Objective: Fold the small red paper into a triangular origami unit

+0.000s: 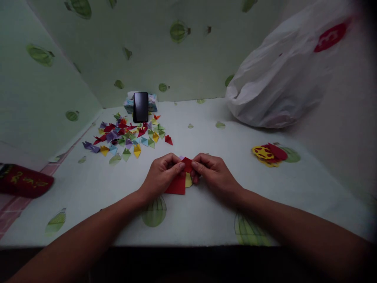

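Note:
Between my fingertips is a small folded piece of red origami paper (187,165). My left hand (164,171) pinches its left side with thumb and forefinger; my right hand (212,173) pinches its right side. Beneath them on the table lies a flat red paper square (177,186), partly covered by my left hand. A bit of yellow paper (188,180) shows beside it, and a sliver of purple paper (181,157) peeks out behind my left fingers. Beyond my left hand spreads a pile of folded paper cranes (126,135) in several colours.
A black phone (140,107) leans against a tissue box (152,103) at the back. Red and yellow paper cutouts (265,153) lie at the right, below a large white plastic bag (273,78). A red object with gold markings (26,181) is at the left edge.

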A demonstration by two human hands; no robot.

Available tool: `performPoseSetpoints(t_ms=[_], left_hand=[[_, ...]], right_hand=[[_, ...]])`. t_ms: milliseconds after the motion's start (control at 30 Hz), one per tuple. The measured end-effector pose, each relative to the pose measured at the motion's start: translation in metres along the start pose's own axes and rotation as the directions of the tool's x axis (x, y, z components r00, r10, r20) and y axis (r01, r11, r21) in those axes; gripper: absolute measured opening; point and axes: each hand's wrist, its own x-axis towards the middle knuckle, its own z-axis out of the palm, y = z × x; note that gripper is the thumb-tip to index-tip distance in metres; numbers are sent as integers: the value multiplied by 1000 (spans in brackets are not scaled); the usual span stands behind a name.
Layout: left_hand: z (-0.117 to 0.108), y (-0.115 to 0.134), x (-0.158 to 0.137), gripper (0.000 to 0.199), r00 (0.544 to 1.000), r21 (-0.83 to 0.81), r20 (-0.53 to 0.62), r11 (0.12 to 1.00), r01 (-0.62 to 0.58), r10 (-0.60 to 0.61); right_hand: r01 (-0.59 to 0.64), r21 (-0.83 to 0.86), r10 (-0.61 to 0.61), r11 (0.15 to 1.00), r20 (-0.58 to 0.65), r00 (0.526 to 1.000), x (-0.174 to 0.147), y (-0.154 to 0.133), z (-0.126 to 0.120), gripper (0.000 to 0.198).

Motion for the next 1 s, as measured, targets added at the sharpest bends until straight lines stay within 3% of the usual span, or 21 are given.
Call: performPoseSetpoints(t_ms=[233,500,1000], left_hand=[[3,-1,1,22,1000,-151,-11,988,14,-16],[3,-3,1,20,999,-152,-25,988,-36,33],[1,-4,2,19,999,-134,-20,990,-43,41]], right_hand=[[-28,64,27,998,2,1000,2,6,0,27],[-21,190,23,981,-10,1000,3,10,1,16],[66,127,-63,990,-26,998,2,9,2,10]])
